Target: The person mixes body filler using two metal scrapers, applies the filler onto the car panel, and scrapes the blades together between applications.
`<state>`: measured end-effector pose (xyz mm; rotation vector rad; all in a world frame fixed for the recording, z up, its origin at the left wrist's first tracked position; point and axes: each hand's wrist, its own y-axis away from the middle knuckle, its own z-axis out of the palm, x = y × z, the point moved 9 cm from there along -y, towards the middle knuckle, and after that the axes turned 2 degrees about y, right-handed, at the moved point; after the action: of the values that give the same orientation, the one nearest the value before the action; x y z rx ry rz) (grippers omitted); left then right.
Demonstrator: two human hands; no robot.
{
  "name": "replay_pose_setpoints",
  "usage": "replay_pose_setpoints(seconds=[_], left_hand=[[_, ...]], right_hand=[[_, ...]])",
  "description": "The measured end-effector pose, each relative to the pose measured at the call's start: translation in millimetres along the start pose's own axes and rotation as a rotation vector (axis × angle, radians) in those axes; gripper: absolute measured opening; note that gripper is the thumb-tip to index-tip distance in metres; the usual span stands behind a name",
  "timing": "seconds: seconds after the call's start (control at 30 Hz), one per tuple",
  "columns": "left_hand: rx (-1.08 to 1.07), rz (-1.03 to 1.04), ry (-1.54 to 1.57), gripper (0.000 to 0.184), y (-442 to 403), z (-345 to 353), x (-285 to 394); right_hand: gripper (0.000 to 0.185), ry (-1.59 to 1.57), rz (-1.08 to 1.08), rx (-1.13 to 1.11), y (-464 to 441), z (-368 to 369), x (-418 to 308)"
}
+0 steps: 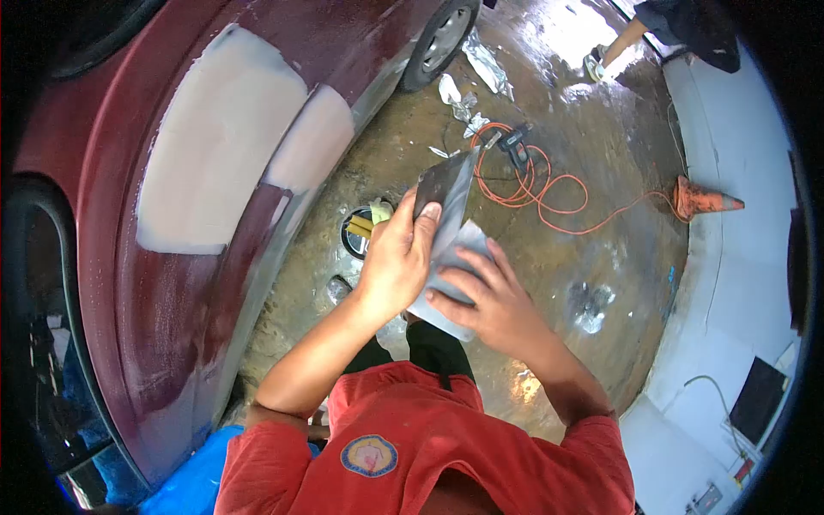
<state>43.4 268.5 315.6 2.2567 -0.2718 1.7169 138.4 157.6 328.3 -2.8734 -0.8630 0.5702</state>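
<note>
In front of my body, both hands are on a bent sheet of sandpaper (448,193), dark on one face and pale grey on the other. My left hand (399,257) is closed on its upper part, with the thumb pressed on top. My right hand (491,300) grips the lower grey part, fingers laid across it; its thumb is hidden. To the left stands a maroon car (184,318), its side wet, with a large pale filler patch (223,142) and a smaller patch (314,142) beside it.
A bucket (345,239) with yellow pieces inside stands by the car. An orange cable (562,230) curls around a dark tool (515,146) on the wet floor. Crumpled sheeting (487,64) lies near the wheel (442,43). A traffic cone (708,202) and another person's leg (627,43) are at right.
</note>
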Motion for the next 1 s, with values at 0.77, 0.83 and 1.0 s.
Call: replay_pose_setpoints(seconds=[0.77, 0.83, 1.0], left_hand=[[0.233, 0.091, 0.400, 0.033, 17.0, -12.3, 10.8], [0.231, 0.201, 0.259, 0.029, 17.7, -10.3, 28.7], [0.345, 0.329, 0.120, 0.025, 23.4, -27.3, 16.5]], right_hand=[[0.054, 0.035, 0.246, 0.376, 9.2, -77.8, 62.8], [0.053, -0.008, 0.212, 0.457, 5.0, -79.6, 54.7], [0.053, -0.229, 0.180, 0.243, 2.1, -3.9, 28.6]])
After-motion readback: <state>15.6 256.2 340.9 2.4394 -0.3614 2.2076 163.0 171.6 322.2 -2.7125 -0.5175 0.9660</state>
